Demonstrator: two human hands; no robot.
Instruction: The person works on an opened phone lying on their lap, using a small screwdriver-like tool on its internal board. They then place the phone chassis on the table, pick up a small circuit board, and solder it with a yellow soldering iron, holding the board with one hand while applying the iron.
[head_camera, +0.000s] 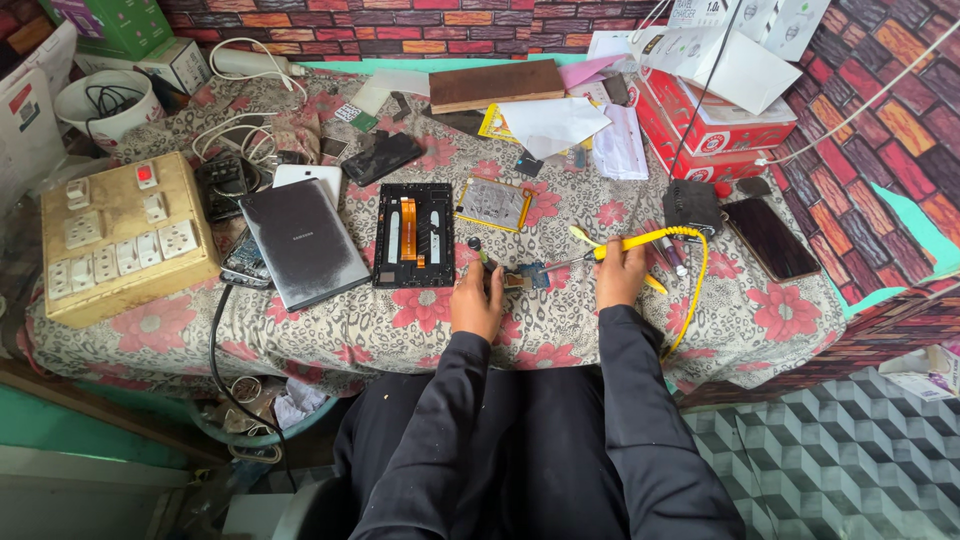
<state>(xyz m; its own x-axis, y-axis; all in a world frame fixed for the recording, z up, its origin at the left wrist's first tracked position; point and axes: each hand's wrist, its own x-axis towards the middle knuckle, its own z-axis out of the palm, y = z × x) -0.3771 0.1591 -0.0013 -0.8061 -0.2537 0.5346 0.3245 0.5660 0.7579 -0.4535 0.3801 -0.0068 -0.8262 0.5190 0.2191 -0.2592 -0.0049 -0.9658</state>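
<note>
Floral workbench (400, 330): right hand (620, 272) clamps yellow soldering iron (640, 241), tip pointing left at small circuit board (528, 276) beside left hand (478, 298), fingers pressing it.

Small phone and tablet repair bench, workshop type. Work table (780, 310) draped in a floral, leopard-patterned cloth, set against a wall papered in painted brick pattern (870, 90). Opened tablet chassis (414, 234) lies with its flex cables exposed; the grey back cover (303, 243) sits just beside it. Loose battery pack (493, 204), dark phone (771, 238) and other handsets scattered around. Yellow-handled soldering iron (636, 241) with coiled cord, over a small circuit board (528, 276). Worn switch-and-socket board (118, 236) at the left edge, tangled cables (235, 140) behind it. Red accessory boxes (715, 135) stacked at the back right.
</note>
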